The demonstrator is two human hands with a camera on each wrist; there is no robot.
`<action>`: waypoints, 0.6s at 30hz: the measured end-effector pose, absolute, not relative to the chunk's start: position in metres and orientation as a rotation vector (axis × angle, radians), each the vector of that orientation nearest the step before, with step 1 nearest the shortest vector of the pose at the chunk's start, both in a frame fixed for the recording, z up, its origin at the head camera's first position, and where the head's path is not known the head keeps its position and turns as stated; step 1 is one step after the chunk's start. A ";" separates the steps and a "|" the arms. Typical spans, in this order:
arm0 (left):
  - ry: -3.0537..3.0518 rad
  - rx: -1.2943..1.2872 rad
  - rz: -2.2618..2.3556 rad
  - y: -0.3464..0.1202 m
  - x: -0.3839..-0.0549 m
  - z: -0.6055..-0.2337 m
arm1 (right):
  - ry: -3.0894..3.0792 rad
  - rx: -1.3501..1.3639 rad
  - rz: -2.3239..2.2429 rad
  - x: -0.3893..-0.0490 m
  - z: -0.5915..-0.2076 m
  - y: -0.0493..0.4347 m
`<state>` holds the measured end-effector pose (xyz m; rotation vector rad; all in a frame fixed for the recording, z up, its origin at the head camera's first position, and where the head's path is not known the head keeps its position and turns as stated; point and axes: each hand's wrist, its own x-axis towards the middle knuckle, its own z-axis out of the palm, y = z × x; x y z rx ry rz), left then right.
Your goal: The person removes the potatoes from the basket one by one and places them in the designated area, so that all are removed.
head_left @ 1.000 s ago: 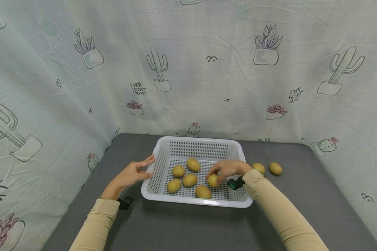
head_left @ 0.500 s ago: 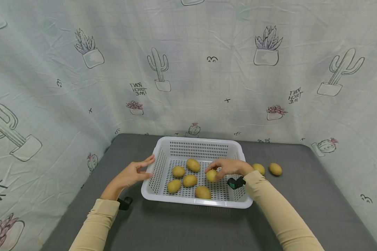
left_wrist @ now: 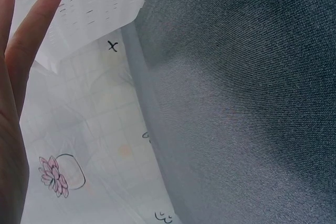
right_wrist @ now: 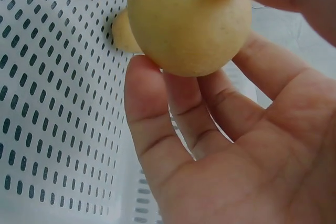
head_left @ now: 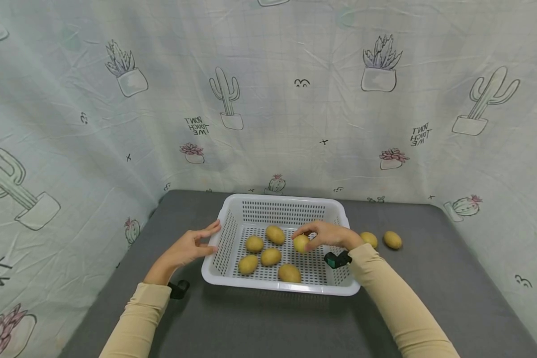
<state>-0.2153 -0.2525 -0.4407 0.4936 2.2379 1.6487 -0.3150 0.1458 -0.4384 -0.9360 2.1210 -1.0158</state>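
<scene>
In the head view, a white perforated plastic basket [head_left: 268, 285] stands on the dark table. My right hand [head_left: 328, 233] holds a potato [head_left: 301, 243] over the basket's right half, its thumb and fingertips around the potato [right_wrist: 189, 30] in the right wrist view. On the basket floor lie several other potatoes [head_left: 270, 256], left of that hand. My left hand [head_left: 188, 248] is at the basket's left rim, thumb and fingers spread and holding nothing. The left wrist view shows two of its extended fingers [left_wrist: 31, 35] beside the basket's wall.
Two more potatoes [head_left: 392, 240] lie on the table [head_left: 434, 278] right of the basket, one partly hidden by the right sleeve [head_left: 394, 293]. A cloth [head_left: 268, 124] printed with cacti hangs behind the table and along both sides.
My right hand has moved a little toward the back of the basket, carrying the potato with it. The left hand, the basket and the other potatoes look unmoved.
</scene>
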 end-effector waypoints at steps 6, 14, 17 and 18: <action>2.243 0.483 1.641 -0.251 -0.215 -0.440 | 2.111 -0.978 -1.078 -0.314 -0.439 0.148; 2.242 0.487 1.643 -0.252 -0.215 -0.440 | 2.048 -0.913 -1.251 -0.308 -0.434 0.153; 2.239 0.496 1.646 -0.253 -0.216 -0.440 | 2.004 -0.890 -1.353 -0.307 -0.433 0.155; 2.238 0.499 1.648 -0.253 -0.216 -0.440 | 1.997 -0.885 -1.378 -0.307 -0.433 0.155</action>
